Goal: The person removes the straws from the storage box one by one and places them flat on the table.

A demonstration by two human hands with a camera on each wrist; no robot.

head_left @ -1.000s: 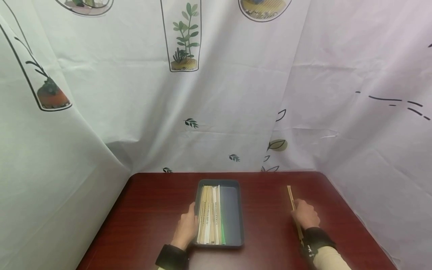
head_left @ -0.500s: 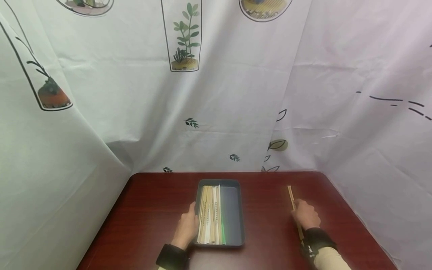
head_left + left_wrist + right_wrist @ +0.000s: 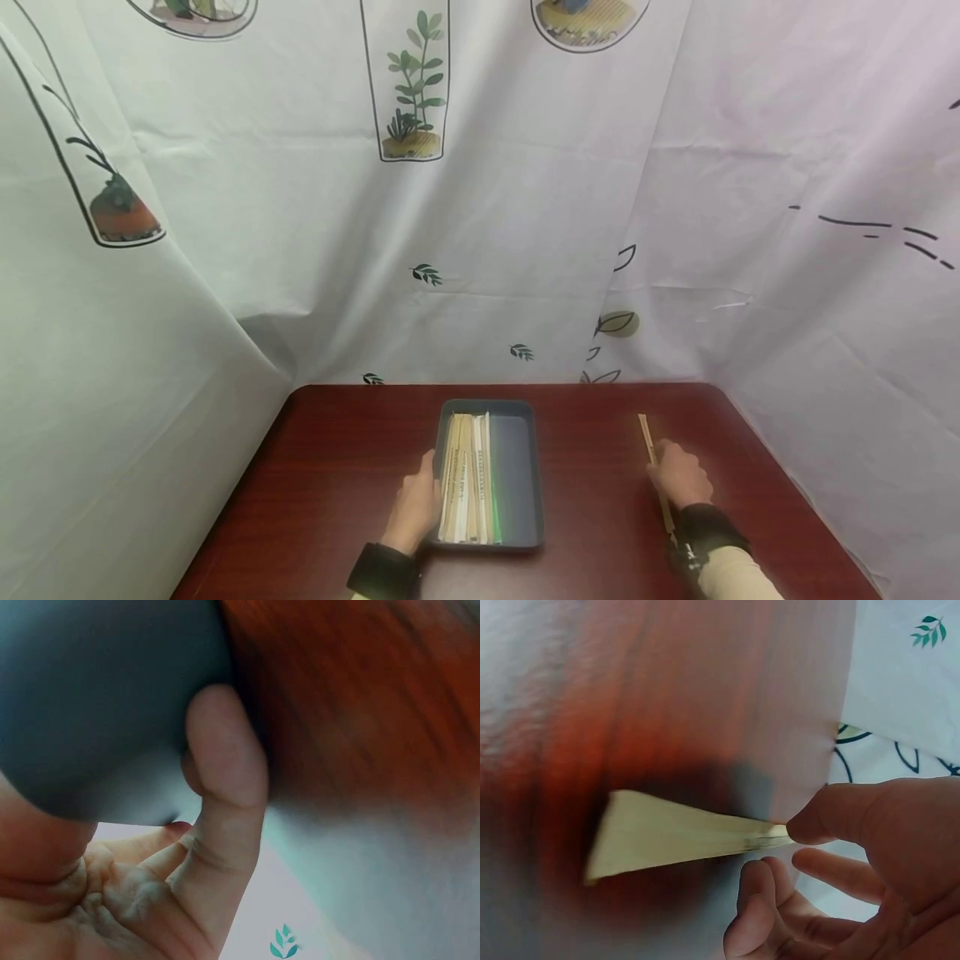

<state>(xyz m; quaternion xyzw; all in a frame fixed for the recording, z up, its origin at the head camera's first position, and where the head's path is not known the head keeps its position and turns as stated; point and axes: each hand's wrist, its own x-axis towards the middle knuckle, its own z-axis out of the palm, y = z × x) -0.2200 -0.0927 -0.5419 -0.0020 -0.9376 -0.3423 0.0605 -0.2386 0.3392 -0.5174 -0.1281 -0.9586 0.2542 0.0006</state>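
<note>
We steadied a tray with the left hand and pinched a slim paper packet in the right hand.

The left hand was curled about the tray's nearer side, seemingly to stop it sliding; the right had the packet between thumb and finger, other fingers loosely bent, a grip that probably suited so thin a thing. That packet ran past the right hand at both ends, well apart from the left; whether it touched the tabletop we couldn't tell. Inside the tray, just right of the left hand, we saw packed sticks lying lengthwise, likely to save room, with a green strip beside them. Beyond both hands hung a leaf-printed sheet.
</note>
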